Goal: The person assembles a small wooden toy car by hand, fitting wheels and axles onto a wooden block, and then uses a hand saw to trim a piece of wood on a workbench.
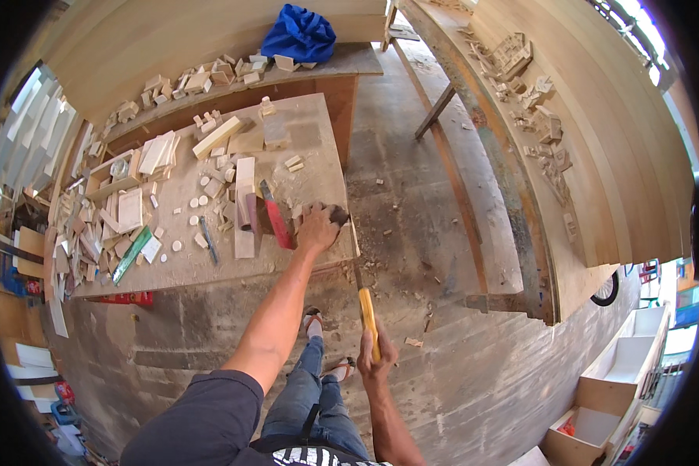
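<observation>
My left hand (317, 227) presses down near the right edge of the wooden workbench (279, 260), its fingers closed around a small dark brown piece (339, 216). Below that edge my right hand (377, 356) grips the yellow handle of a long thin tool (367, 311). Its narrow dark blade points up to the bench edge beside the piece; whether it is a file or a saw I cannot tell. Just left of my left hand lies a red-handled tool (278, 221) with a dark blade. A pale wooden block (245, 202) stands beside it.
Wood offcuts (93, 233), a green strip (133, 254), a blue pen-like stick (207, 239) and a clear bottle (272, 128) lie or stand on the bench. Behind is a shelf with blocks and a blue bag (299, 35). At right, a long bench (512, 155) holds small carved pieces.
</observation>
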A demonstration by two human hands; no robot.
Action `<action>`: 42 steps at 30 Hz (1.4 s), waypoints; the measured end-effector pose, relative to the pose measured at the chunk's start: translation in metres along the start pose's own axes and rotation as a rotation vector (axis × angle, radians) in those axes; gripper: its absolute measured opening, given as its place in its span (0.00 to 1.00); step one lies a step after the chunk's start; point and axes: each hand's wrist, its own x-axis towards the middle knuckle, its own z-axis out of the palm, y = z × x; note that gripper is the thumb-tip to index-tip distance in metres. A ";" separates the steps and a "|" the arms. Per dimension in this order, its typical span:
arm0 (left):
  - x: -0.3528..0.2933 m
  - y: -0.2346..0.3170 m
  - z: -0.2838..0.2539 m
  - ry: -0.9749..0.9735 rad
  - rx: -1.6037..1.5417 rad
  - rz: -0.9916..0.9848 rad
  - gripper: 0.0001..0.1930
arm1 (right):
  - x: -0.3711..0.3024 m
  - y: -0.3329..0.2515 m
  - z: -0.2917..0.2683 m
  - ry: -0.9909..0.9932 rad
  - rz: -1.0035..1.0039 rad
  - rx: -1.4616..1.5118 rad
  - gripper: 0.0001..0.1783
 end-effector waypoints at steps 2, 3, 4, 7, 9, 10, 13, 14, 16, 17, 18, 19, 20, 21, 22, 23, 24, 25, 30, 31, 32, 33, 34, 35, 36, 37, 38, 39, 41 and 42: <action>0.004 -0.009 0.006 0.043 -0.024 -0.003 0.20 | 0.019 -0.003 0.005 -0.037 0.054 0.011 0.19; 0.007 -0.012 0.010 0.047 -0.013 0.009 0.20 | 0.027 -0.003 0.005 -0.055 0.079 0.008 0.20; 0.011 -0.017 0.013 0.051 -0.002 0.022 0.20 | 0.017 0.012 0.005 -0.052 0.116 0.040 0.20; 0.011 -0.015 0.016 0.056 0.040 0.028 0.20 | -0.018 0.012 -0.016 0.000 0.036 0.016 0.20; 0.006 -0.012 0.014 0.037 0.030 0.025 0.20 | -0.024 0.018 -0.024 0.030 0.061 0.000 0.21; 0.006 -0.013 0.012 0.028 0.005 0.025 0.20 | -0.018 0.009 -0.025 0.052 0.063 0.024 0.21; 0.009 -0.016 0.012 0.030 -0.032 0.022 0.19 | 0.007 -0.011 -0.022 0.044 0.047 0.010 0.22; 0.009 -0.017 0.014 0.034 -0.037 0.023 0.18 | 0.012 -0.004 -0.017 0.036 0.038 -0.005 0.22; 0.006 -0.004 0.006 0.007 -0.039 -0.007 0.18 | 0.019 0.012 -0.007 0.042 0.024 -0.030 0.23; 0.005 0.002 0.002 -0.007 -0.039 -0.021 0.18 | 0.020 0.016 -0.004 0.041 0.024 -0.030 0.23; 0.006 -0.002 0.005 0.012 -0.031 -0.019 0.18 | 0.021 0.015 0.002 0.028 0.022 -0.025 0.23; 0.007 -0.007 0.007 0.031 -0.023 -0.016 0.18 | 0.023 0.013 0.006 0.016 0.019 -0.021 0.23; 0.008 -0.011 0.010 0.049 -0.015 -0.012 0.18 | 0.023 0.010 0.008 0.013 0.014 -0.021 0.23; 0.008 -0.009 0.008 0.040 -0.011 -0.008 0.19 | 0.022 0.008 0.008 0.013 0.011 -0.034 0.21; 0.007 -0.007 0.006 0.030 -0.008 -0.003 0.19 | 0.021 0.006 0.008 0.014 0.009 -0.046 0.20; 0.006 -0.005 0.004 0.020 -0.004 0.001 0.19 | 0.019 0.004 0.008 0.014 0.006 -0.059 0.19; 0.007 -0.006 0.005 0.019 -0.011 -0.004 0.19 | 0.017 0.000 0.009 0.010 0.005 -0.052 0.19; 0.008 -0.007 0.006 0.018 -0.018 -0.008 0.19 | 0.015 -0.004 0.009 0.006 0.005 -0.045 0.19; 0.010 -0.012 0.011 0.062 0.003 0.039 0.20 | 0.014 0.011 0.014 0.000 -0.011 -0.019 0.19; 0.010 -0.015 0.013 0.066 -0.012 0.052 0.20 | 0.030 -0.005 0.020 -0.006 -0.014 -0.040 0.19; 0.009 -0.017 0.016 0.071 -0.026 0.065 0.20 | 0.037 -0.013 0.024 -0.013 -0.018 -0.061 0.20; 0.007 -0.019 0.015 0.064 -0.026 0.048 0.20 | 0.033 -0.014 0.023 -0.037 -0.017 -0.077 0.20; 0.007 -0.016 0.016 0.059 -0.028 0.047 0.19 | 0.024 -0.012 0.021 -0.046 -0.021 -0.093 0.20; 0.008 -0.015 0.014 0.059 -0.031 0.038 0.19 | 0.014 -0.010 0.017 -0.063 -0.030 -0.108 0.20; 0.008 -0.011 0.010 0.050 -0.017 0.039 0.19 | -0.005 0.003 0.012 -0.034 -0.008 -0.029 0.19; 0.005 -0.008 0.008 0.040 -0.002 0.035 0.19 | -0.002 -0.003 0.010 -0.051 0.004 -0.037 0.20; 0.005 -0.005 0.005 0.029 0.012 0.032 0.19 | 0.001 -0.010 0.007 -0.067 0.016 -0.045 0.20; 0.004 -0.009 0.007 0.039 0.007 0.037 0.18 | 0.001 -0.017 0.006 -0.086 0.038 -0.054 0.20; 0.006 -0.016 0.014 0.062 -0.005 0.051 0.18 | 0.027 -0.019 0.018 -0.076 -0.014 -0.110 0.21; 0.007 -0.016 0.013 0.062 0.002 0.050 0.19 | 0.034 -0.020 0.022 -0.078 -0.023 -0.103 0.21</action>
